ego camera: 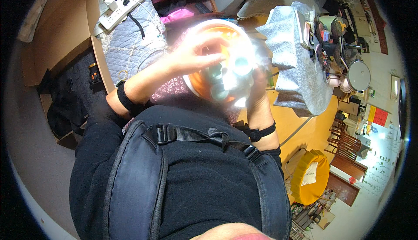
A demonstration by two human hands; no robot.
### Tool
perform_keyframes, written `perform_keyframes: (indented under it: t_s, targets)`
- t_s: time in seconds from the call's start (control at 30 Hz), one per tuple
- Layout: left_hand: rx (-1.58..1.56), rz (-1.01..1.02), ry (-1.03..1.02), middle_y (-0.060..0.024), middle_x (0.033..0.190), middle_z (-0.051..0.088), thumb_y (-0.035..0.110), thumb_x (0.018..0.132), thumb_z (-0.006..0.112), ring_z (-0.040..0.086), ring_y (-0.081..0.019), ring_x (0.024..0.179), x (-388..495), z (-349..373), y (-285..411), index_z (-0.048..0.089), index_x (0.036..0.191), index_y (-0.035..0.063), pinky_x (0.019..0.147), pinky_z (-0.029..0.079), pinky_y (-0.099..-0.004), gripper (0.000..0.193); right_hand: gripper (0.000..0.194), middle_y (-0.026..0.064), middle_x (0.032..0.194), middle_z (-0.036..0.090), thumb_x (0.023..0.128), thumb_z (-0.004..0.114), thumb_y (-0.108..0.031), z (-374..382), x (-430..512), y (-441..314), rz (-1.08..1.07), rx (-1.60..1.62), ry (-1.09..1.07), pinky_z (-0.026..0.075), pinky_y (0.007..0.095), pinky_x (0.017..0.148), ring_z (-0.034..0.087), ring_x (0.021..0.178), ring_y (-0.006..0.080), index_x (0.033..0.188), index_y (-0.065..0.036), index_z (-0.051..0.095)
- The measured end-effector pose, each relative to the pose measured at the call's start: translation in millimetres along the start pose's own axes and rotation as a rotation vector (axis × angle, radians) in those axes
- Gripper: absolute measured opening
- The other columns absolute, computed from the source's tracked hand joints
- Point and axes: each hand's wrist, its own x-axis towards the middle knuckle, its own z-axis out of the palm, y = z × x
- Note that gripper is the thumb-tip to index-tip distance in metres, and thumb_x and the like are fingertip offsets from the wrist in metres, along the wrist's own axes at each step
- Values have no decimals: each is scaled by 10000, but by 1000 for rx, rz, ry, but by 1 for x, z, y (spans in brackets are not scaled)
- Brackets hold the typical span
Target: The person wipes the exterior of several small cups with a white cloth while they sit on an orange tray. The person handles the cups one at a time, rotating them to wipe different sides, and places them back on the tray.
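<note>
A round white-rimmed container with an orange inside [196,82] is in front of my chest, in strong glare. My left hand [204,52] reaches over its top left part, thumb stretched across the opening; whether the fingers hold anything is lost in the brightness. Several pale greenish round pieces [219,92] show inside the container, below and beside the thumb. A clear, shiny film or bag seems to lie over the right part. At the container's right edge is my right hand [258,81], blurred and partly hidden behind the shiny material, its grip unclear.
A white power strip [121,8] with plugs and cables lies on a quilted cloth [122,49] at upper left. Beyond it stands an open cardboard box [103,63]. A cloth-covered table [290,73] stands to the right. A yellow-covered round stool [318,178] is at lower right.
</note>
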Motion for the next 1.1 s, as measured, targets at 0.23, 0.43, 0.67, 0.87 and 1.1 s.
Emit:
perform_keyframes:
  t_s: [0.23, 0.43, 0.67, 0.87, 1.1]
  targets:
    - [-718, -238, -97, -20, 897, 657, 239, 889, 775, 634, -85, 842, -2, 24, 25, 535, 1286, 49, 702, 485, -245, 500, 788, 169, 1297, 600, 860, 672, -516, 19, -12, 13, 29, -224, 155, 501, 399, 1012, 606, 1167, 277, 1405, 12, 459]
    - [-756, -434, -99, -21, 893, 669, 236, 957, 689, 654, -89, 715, -5, 21, 31, 544, 1214, 56, 606, 470, -198, 346, 793, 175, 1068, 678, 887, 602, -577, 15, -5, 18, 42, -164, 45, 547, 385, 876, 674, 937, 276, 1402, 11, 466]
    - [-629, -488, 32, -31, 854, 679, 228, 1020, 581, 642, -79, 654, -4, 26, 31, 571, 1173, 56, 548, 469, -190, 231, 847, 144, 929, 677, 907, 571, -587, 17, -4, 21, 6, -192, 102, 554, 367, 819, 672, 855, 255, 1479, 6, 378]
    - [-677, -449, -6, -55, 823, 700, 233, 1014, 574, 641, -80, 657, -5, 22, 27, 557, 1255, 37, 563, 478, -188, 312, 904, 125, 897, 664, 901, 565, -624, 15, -3, 20, 27, -175, 6, 552, 383, 818, 663, 855, 262, 1517, -9, 321]
    - [-736, -299, -47, -44, 899, 675, 228, 921, 702, 611, -74, 735, -9, 26, 19, 484, 1392, 46, 655, 466, -204, 549, 755, 128, 1024, 673, 892, 592, -612, 18, -7, 23, 44, -105, 127, 530, 405, 910, 646, 1000, 268, 1385, -51, 487]
